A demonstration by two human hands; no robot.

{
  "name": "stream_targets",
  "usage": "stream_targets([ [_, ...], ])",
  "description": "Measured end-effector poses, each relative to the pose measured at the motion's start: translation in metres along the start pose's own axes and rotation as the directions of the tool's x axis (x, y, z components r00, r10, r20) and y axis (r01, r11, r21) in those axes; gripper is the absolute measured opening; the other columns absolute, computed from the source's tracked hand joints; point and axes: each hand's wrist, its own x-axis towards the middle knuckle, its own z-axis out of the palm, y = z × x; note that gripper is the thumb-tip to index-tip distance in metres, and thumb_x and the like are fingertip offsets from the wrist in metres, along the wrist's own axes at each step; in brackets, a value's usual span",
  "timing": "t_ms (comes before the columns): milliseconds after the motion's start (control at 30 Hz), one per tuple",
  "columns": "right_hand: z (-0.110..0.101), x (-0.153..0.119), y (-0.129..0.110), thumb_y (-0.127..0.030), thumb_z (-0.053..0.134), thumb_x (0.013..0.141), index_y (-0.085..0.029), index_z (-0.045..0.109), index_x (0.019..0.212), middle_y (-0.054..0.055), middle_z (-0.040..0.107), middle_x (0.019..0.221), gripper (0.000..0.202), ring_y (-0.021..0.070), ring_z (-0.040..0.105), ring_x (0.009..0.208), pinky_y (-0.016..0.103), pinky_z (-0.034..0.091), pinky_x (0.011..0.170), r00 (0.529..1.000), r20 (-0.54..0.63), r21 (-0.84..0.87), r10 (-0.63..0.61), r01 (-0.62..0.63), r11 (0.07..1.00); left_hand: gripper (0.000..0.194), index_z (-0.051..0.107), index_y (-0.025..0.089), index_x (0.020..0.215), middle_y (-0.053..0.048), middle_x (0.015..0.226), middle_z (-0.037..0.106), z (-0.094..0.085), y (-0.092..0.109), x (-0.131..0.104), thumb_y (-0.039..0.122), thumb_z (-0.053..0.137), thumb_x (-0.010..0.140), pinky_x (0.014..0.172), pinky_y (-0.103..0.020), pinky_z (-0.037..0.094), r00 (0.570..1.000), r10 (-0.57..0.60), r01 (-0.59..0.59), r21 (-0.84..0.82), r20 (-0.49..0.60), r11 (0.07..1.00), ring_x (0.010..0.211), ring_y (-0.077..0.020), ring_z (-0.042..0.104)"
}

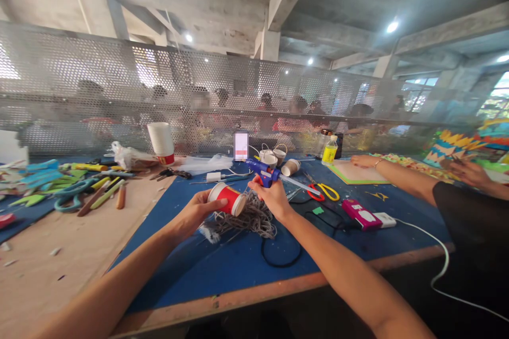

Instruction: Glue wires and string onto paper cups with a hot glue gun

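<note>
My left hand (pixel 202 207) is closed round a red paper cup (pixel 227 199), which lies tipped on its side in the grip. In my right hand (pixel 272 196) is a blue hot glue gun (pixel 262 172) with a pale glue stick (pixel 299 184) sticking out of its back. The gun's front end points away from me, to the upper left. Beneath both hands a tangled heap of grey cord (pixel 254 218) rests on the blue mat (pixel 191 275). Whether the gun's nozzle touches anything is too small to tell.
Scissors (pixel 324 192), a purple box (pixel 361 215) with a white plug, and a yellow-labelled bottle (pixel 330 150) are to the right. Stacked paper cups (pixel 160 142) and craft tools (pixel 101 190) stand left. Small cups (pixel 268 158) and a phone (pixel 240 146) lie ahead. A co-worker's arms (pixel 409 180) reach in.
</note>
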Motion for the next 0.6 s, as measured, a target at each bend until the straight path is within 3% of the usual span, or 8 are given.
stream_targets([
  [600,-0.0003,-0.001,-0.0033,-0.041,0.071,0.076,-0.019,0.061,0.075,-0.004,0.052,0.059,0.025,0.0095,0.044,0.048,0.023,0.039,0.049,0.999,0.008,-0.005,0.037,-0.037,0.999,0.033,0.076,0.019,0.107,-0.008,0.093,0.075,-0.0011,0.0013,-0.0006,0.029,0.076,0.076,0.082,-0.033,0.054,0.999,0.037,-0.038,0.027,0.029,0.999,0.083,-0.0225,0.069],
])
